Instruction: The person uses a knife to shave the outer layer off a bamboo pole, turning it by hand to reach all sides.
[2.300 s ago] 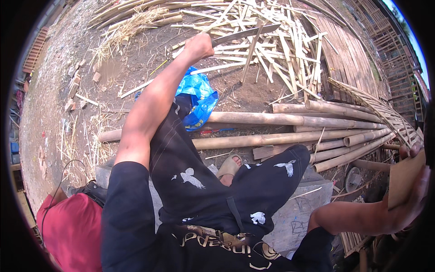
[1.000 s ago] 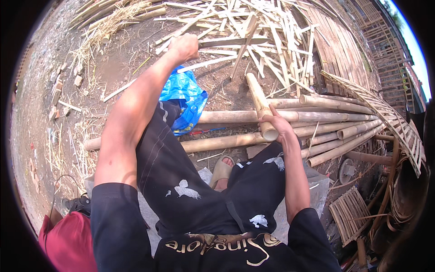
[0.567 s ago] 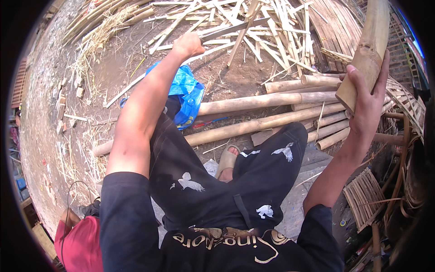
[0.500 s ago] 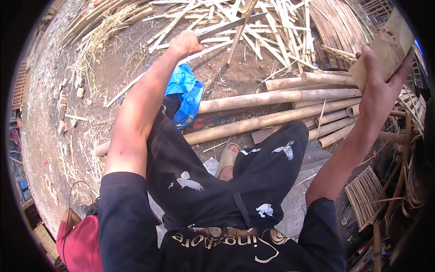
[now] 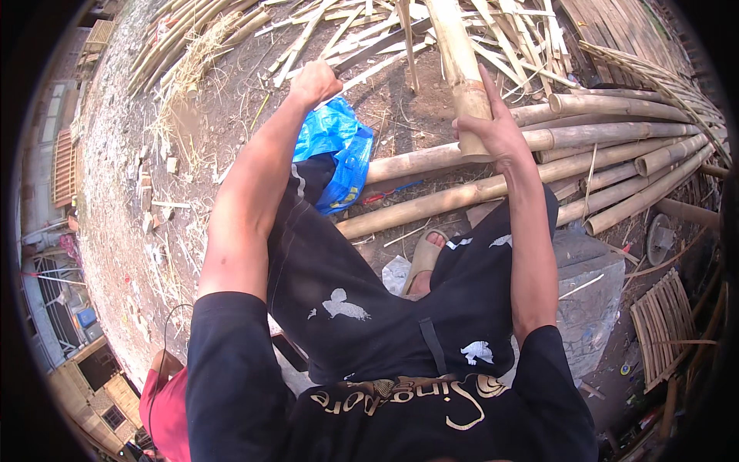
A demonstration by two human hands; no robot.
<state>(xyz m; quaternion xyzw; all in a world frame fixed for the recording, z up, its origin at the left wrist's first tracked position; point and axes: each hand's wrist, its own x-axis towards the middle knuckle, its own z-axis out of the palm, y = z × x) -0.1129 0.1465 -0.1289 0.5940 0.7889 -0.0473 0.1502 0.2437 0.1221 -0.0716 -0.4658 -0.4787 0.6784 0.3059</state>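
Observation:
My left hand (image 5: 315, 83) is closed round the handle end of a long-bladed knife (image 5: 377, 48), its dark blade angled up and to the right. The handle itself is mostly hidden in my fist. Across from it, my right hand (image 5: 493, 131) grips the near end of a thick, pale bamboo piece (image 5: 459, 65), thumb on one side and fingers along the other. The bamboo runs away from me past the top edge, so its far end is out of sight. A narrow upright stick (image 5: 406, 46) stands between blade and bamboo.
Long bamboo poles (image 5: 431, 215) lie across the ground before my legs and stack to the right. Split strips (image 5: 339, 31) are heaped beyond. A blue plastic bag (image 5: 356, 165) sits by my left knee. A person in a red shirt (image 5: 168, 412) is at lower left; a slatted panel (image 5: 663, 327) lies right.
My right hand has brought the bamboo piece from the far right to the middle, near the blade. My left hand keeps its hold on the knife. The whole view has shifted somewhat.

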